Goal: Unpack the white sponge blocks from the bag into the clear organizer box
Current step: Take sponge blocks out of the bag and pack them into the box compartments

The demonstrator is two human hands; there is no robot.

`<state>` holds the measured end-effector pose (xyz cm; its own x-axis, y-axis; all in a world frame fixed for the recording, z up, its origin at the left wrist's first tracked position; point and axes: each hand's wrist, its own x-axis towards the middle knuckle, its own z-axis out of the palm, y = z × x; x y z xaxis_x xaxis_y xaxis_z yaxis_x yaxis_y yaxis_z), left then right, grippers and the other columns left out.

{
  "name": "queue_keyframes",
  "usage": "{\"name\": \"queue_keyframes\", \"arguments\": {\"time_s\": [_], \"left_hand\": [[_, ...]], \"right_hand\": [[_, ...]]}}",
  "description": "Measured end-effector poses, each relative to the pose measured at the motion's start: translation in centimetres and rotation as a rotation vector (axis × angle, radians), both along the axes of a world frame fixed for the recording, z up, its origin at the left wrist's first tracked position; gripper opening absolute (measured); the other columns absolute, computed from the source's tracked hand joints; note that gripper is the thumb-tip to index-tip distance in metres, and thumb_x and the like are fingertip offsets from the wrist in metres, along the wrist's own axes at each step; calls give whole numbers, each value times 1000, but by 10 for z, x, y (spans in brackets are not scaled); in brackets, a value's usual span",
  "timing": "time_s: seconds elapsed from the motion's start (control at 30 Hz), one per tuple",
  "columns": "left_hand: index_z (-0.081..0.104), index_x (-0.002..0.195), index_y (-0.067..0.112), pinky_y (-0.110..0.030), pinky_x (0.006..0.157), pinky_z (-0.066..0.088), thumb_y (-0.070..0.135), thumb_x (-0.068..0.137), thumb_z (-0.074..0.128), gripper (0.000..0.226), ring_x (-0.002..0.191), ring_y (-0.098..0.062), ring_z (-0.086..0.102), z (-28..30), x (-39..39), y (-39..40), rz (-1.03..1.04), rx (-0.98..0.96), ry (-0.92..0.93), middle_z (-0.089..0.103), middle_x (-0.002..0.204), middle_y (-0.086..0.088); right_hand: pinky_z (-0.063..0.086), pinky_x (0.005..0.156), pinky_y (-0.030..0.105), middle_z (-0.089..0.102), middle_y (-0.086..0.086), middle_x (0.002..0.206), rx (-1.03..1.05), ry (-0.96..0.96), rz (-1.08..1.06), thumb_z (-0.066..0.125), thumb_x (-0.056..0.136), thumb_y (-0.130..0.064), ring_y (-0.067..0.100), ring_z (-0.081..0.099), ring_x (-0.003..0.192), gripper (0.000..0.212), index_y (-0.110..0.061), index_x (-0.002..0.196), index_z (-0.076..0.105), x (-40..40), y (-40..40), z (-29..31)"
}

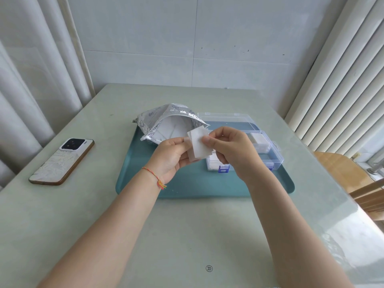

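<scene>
Both the left hand [172,151] and right hand [225,145] pinched a white sponge block [199,143] above the teal tray [187,183], hiding part of the clear organizer box [264,140]. The open silver bag [166,123] lay far-left on the tray; a phone [62,161] rested on the table [187,235] at left.

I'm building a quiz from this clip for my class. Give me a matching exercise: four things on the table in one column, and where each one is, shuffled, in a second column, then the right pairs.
Things
1. phone
2. silver bag
3. clear organizer box
4. white sponge blocks

Places
A. held between both hands, above the tray
B. on the bare table, left of the teal tray
C. on the right part of the tray, lid open
D. at the tray's far left corner, mouth open

Pairs: 1-B, 2-D, 3-C, 4-A
</scene>
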<state>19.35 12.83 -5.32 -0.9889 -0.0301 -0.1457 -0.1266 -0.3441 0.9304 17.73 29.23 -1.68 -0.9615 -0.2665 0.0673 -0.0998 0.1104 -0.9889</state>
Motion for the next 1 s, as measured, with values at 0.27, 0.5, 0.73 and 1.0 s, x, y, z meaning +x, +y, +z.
{"name": "queue_keyframes", "arguments": {"time_s": [0.27,0.5,0.73,1.0], "left_hand": [[66,112,3,-36,87,58,19,102,42,30,94,-26,72,9,3,2,-74,221,-63,73,107,-16],[68,102,3,-34,79,60,5,99,48,20,80,-21,72,4,3,2,-52,56,-16,74,91,-11],[72,93,8,-30,63,60,5,96,54,19,72,-18,71,5,5,1,-59,-70,-51,74,85,-9],[71,106,6,-33,73,61,2,95,54,21,80,-21,71,0,3,0,-116,-104,-42,73,100,-14]], "right_hand": [[34,45,16,60,-1,56,248,91,-134,78,82,-25,9,41,45,24,-11,71,61,-6,-2,-9],[36,55,13,54,-3,73,464,339,-169,80,77,-36,8,44,59,29,-17,88,62,-10,-1,-16],[30,108,39,35,-12,142,876,569,142,85,62,-53,15,30,128,95,-38,143,38,-9,4,-22],[32,102,38,43,-6,132,943,597,59,81,66,-54,18,36,123,75,-31,131,51,-12,5,-23]]}}
